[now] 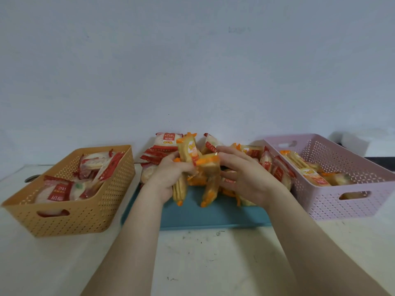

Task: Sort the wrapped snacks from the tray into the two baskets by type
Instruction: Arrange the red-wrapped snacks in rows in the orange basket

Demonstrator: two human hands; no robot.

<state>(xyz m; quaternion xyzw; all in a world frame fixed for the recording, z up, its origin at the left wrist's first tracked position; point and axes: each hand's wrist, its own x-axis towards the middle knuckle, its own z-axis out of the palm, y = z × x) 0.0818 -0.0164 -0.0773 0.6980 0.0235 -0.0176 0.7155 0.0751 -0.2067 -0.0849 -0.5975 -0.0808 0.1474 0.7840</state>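
A blue tray (205, 216) lies in the middle, piled at the back with red-and-white wrapped snacks (165, 144) and orange-wrapped snacks (249, 149). My left hand (168, 176) is shut on a bunch of orange-wrapped snacks (189, 150) held above the tray. My right hand (245, 174) grips another of these orange packs (210, 165) from the right, its fingers curled around it. An orange basket (89, 206) at the left holds red-and-white packs. The pink basket (342, 201) at the right holds orange packs.
The baskets and tray stand on a pale, scuffed table (203, 263) against a white wall (192, 60). A white box (354, 142) sits behind the pink basket. A dark round object (32, 178) peeks out behind the orange basket.
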